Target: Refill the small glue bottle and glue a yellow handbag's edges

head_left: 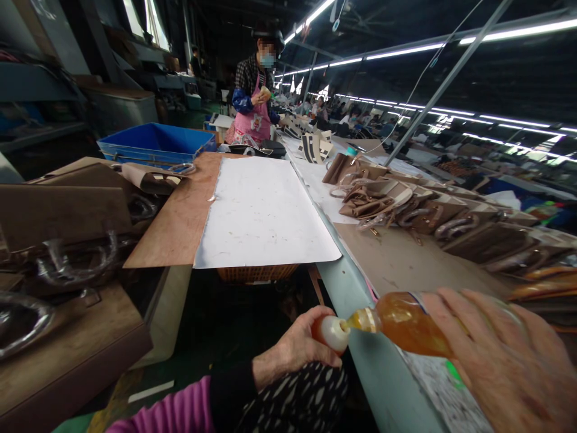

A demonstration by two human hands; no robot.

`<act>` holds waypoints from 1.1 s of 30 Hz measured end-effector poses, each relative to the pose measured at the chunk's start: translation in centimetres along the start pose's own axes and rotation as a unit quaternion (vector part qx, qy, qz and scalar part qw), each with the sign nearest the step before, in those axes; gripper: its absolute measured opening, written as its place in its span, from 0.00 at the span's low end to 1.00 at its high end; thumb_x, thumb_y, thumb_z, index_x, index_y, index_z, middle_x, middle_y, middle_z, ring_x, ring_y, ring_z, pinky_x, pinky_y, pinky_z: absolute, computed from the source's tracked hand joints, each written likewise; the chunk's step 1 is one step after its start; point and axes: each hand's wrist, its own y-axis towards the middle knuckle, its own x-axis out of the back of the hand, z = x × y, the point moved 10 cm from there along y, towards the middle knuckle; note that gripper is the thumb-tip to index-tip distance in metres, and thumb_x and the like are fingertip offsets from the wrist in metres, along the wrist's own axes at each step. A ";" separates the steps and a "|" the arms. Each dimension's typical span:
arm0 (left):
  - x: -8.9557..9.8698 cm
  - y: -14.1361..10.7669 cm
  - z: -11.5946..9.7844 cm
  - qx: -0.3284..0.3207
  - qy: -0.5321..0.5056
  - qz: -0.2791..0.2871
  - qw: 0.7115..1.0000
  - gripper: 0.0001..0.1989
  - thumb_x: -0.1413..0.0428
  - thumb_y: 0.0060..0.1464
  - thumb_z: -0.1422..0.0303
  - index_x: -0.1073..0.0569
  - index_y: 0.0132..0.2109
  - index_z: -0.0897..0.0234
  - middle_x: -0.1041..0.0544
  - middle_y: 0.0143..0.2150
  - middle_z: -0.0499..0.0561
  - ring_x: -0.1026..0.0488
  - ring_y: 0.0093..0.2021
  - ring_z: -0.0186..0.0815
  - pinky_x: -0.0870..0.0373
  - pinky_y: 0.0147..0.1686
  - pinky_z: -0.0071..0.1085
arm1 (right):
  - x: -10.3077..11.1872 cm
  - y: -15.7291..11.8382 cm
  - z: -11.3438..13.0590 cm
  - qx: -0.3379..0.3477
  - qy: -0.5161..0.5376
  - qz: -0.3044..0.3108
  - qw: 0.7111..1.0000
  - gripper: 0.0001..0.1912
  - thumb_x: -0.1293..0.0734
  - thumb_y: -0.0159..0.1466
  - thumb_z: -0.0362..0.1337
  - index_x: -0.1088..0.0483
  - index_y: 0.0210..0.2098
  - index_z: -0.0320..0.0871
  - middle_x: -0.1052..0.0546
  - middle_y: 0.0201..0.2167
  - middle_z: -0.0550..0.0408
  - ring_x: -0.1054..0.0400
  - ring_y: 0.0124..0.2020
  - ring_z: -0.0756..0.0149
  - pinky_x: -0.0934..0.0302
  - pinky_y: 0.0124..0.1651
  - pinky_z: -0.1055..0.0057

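Just beside the edge of the pale blue-green counter (387, 379), above a lap in black cloth with white flecks (293, 400), is a small, rounded, whitish plastic bottle (334, 334) with an amber tint at its base. It lies inside the left grip (304, 343), which is closed around its body, the thumb along the lower side and the fingers over the upper side; its mouth end projects free of the fingers, toward the right. At that mouth is the narrow tip of a larger, clear bottle of amber liquid (408, 322), tipped almost level with its neck toward the left. The right grip (500, 349) is wrapped over the broad rear part of this larger bottle, leaving the neck and shoulder exposed. Whether liquid is flowing cannot be told.

Farther right, brown bags with plastic-wrapped handles (424, 219) stand in a row on the counter. Ahead, a large white sheet (270, 210) covers part of a flat reddish-brown board (180, 225), and an orange lattice basket (256, 274) shows under its near edge. To the left are more brown bags (63, 216), and beyond them a blue rectangular plastic tub (157, 141). Past the board stands a co-worker in a pink apron (253, 123), a small tan object (265, 93) in one hand.
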 end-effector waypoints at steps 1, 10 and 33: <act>0.0 0.0 0.0 0.000 0.000 -0.001 1.000 0.41 0.29 0.22 0.78 0.34 0.49 0.64 0.24 0.31 0.47 0.28 0.32 0.34 0.32 0.32 0.27 | 0.0 -0.1 0.1 0.008 -0.002 -0.003 1.000 0.23 0.43 0.60 0.27 0.39 0.55 0.41 0.23 0.46 0.39 0.29 0.45 0.42 0.36 0.43 0.45; 0.1 0.2 0.3 -0.002 -0.002 0.005 1.000 0.43 0.29 0.21 0.78 0.34 0.50 0.64 0.25 0.31 0.47 0.28 0.32 0.35 0.32 0.31 0.28 | -0.7 -0.5 0.1 -0.011 -0.001 0.022 1.000 0.27 0.43 0.59 0.28 0.43 0.58 0.44 0.24 0.48 0.40 0.30 0.47 0.41 0.38 0.47 0.43; 0.9 0.6 0.8 -0.015 0.018 -0.002 1.000 0.44 0.27 0.21 0.77 0.32 0.51 0.63 0.25 0.34 0.49 0.27 0.36 0.38 0.32 0.34 0.30 | -2.0 -2.4 -0.1 -0.023 0.015 0.030 0.999 0.31 0.43 0.64 0.24 0.49 0.65 0.40 0.26 0.52 0.37 0.32 0.50 0.37 0.40 0.52 0.39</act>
